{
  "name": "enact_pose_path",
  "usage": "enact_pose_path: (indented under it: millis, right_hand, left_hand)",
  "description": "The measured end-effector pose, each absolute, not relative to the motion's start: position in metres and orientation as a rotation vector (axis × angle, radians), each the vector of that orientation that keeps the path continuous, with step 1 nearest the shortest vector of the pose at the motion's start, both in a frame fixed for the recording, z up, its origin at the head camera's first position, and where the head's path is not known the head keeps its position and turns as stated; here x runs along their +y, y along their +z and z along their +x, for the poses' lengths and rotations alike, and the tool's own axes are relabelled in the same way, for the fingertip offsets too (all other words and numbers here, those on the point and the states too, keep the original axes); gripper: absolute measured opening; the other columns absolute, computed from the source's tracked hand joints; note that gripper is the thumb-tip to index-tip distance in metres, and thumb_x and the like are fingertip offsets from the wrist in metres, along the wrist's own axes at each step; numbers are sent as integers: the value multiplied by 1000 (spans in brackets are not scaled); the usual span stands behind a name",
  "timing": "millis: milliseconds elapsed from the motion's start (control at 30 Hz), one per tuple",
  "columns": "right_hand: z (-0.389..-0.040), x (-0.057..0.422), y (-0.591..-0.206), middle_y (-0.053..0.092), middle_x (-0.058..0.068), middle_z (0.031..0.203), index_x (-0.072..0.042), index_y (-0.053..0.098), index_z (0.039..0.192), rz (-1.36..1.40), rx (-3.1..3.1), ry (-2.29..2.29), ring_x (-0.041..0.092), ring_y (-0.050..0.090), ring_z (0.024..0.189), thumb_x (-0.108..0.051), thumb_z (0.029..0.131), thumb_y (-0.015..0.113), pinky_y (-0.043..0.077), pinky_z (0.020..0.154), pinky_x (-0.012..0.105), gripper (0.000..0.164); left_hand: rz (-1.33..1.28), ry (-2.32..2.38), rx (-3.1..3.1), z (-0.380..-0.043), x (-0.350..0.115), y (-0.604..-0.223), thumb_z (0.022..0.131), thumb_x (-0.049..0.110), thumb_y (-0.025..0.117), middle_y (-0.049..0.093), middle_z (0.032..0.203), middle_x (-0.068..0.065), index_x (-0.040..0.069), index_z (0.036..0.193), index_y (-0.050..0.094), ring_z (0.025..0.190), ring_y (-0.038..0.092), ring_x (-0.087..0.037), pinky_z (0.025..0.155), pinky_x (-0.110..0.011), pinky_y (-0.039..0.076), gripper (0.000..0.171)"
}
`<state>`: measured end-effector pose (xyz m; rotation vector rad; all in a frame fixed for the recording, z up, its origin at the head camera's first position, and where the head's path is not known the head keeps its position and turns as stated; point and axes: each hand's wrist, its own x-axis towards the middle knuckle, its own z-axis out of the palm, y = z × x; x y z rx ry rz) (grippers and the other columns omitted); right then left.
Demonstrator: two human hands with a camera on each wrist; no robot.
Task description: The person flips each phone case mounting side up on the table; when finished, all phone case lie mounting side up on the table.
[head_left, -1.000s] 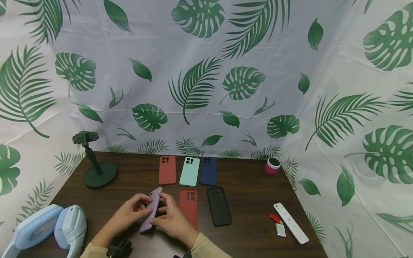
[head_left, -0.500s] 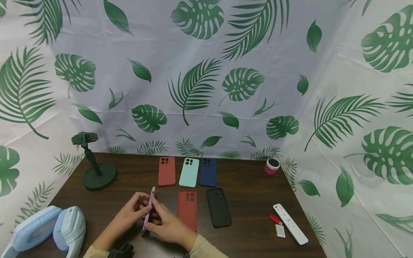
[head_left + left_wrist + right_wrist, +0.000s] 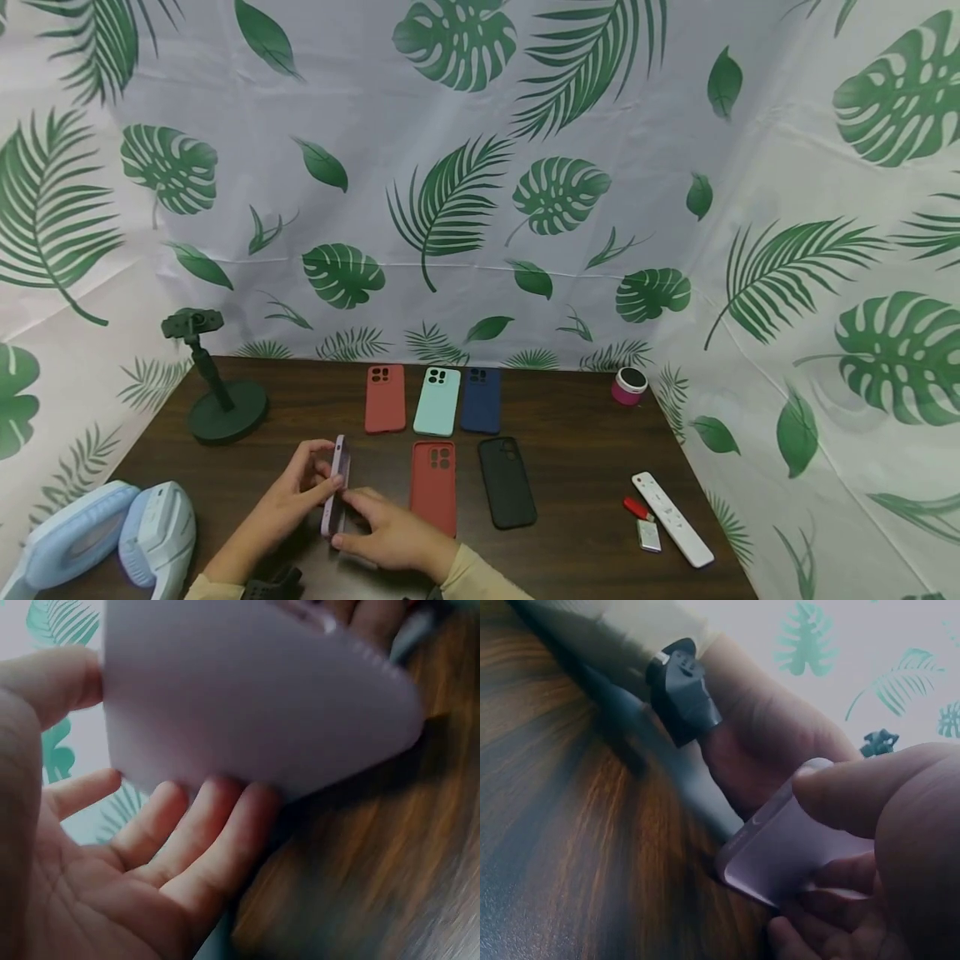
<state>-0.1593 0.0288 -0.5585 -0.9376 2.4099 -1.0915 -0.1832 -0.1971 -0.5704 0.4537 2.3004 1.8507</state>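
Observation:
A lilac phone case [image 3: 334, 498] stands nearly on edge above the table in the head view, its faces turned sideways. My left hand [image 3: 288, 500] grips it from the left, with the thumb on the near side and fingers around its edge. The flat outer back of the case [image 3: 247, 705] fills much of the left wrist view. From the right, my right hand [image 3: 397, 533] pinches its lower part. In the right wrist view the thumb presses the rim of the case [image 3: 776, 840], fingers behind, and a raised border shows round its inner face.
Red [image 3: 385, 400], mint [image 3: 437, 402] and blue [image 3: 481, 402] cases lie in a back row. Another red case [image 3: 433, 492] and a black one [image 3: 507, 483] lie nearer. Headphones [image 3: 157, 533], a stand [image 3: 228, 412], a pink jar [image 3: 628, 387] and a white remote [image 3: 672, 518] surround them.
The lilac case has turned from showing its back to nearly edge-on and shifted slightly left. My right hand's fingers have slid down toward its near end; the left keeps its grip.

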Motion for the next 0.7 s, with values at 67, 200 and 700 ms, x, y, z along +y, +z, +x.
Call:
enact_pose_path:
  millis: [67,200,700]
  right_hand:
    - [-159,29,-558,46,-7,153,-25,42,154,-944,2419,-1064,4,44,139,-49,102,55,43,110,26,59]
    - [-158,28,-556,44,-6,157,-18,44,153,-952,2445,-1002,6,43,141,-49,103,53,42,111,25,60]
    - [-159,28,-549,46,-2,155,-11,46,152,-862,2469,-956,8,44,142,-45,102,56,41,112,25,61]
  left_hand:
    - [440,1845,2267,-184,-202,-569,103,14,59,47,107,-17,15,153,27,86,60,-12,72,-30,55,60]
    - [410,1824,2239,-185,-210,-569,103,13,57,44,108,-15,16,161,19,88,57,-9,71,-31,56,69]
    - [354,1719,2646,-188,-213,-575,101,24,64,65,111,-11,11,137,61,86,62,-4,69,-26,54,38]
